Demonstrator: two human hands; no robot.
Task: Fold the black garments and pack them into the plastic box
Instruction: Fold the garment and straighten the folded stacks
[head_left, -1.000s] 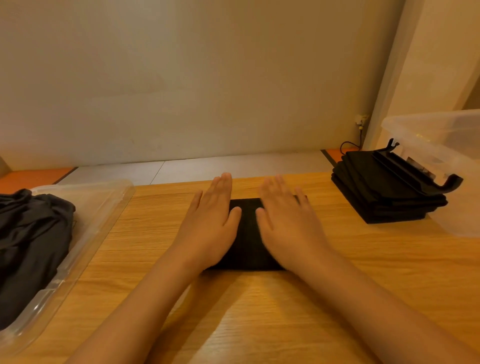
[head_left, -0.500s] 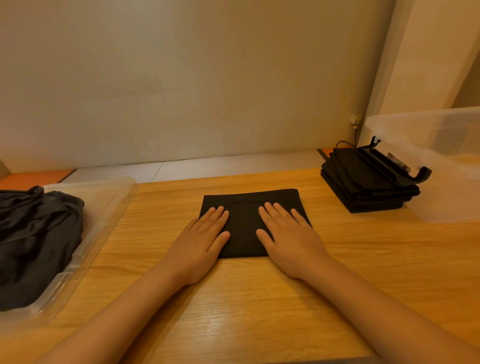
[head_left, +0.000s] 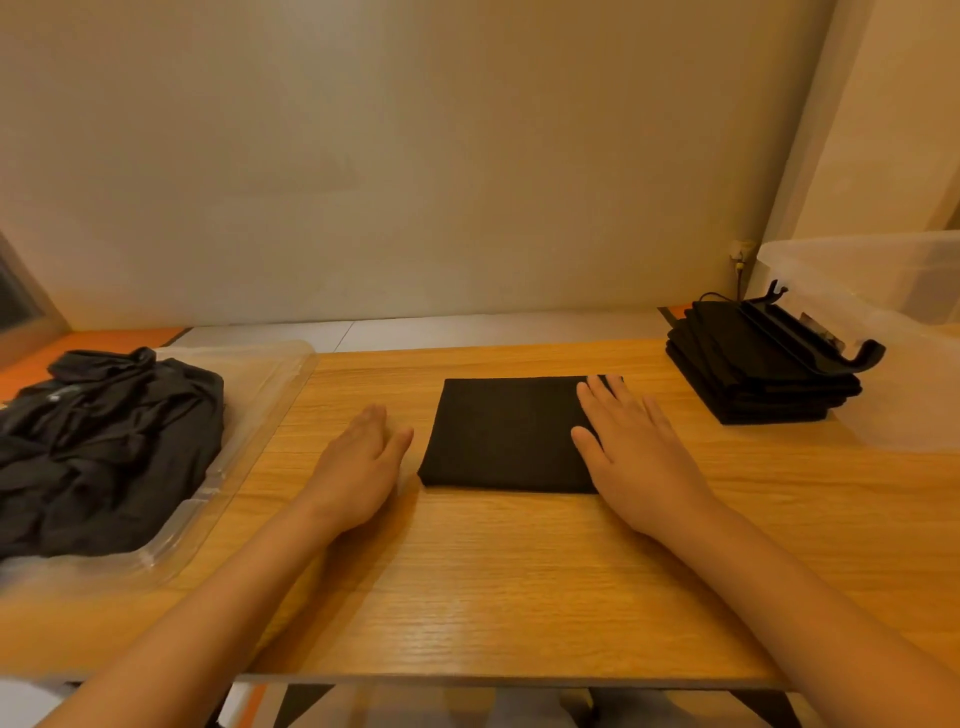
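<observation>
We're indoors, at a wooden table (head_left: 519, 597) set before a plain beige wall (head_left: 415, 156). It's a simple room turned into a laundry-folding spot, though whether it's a home or a workroom can't be told. Beyond the table's far edge run pale and orange floor tiles (head_left: 467, 328), and past its far right corner there's a wall socket (head_left: 742, 249) with a cable. On the table's right end a clear plastic box (head_left: 914, 384) stands beside a stack of folded black garments (head_left: 753, 374). On its left end, a crumpled heap of black garments (head_left: 104, 441) lies on a clear tray (head_left: 280, 374).
</observation>
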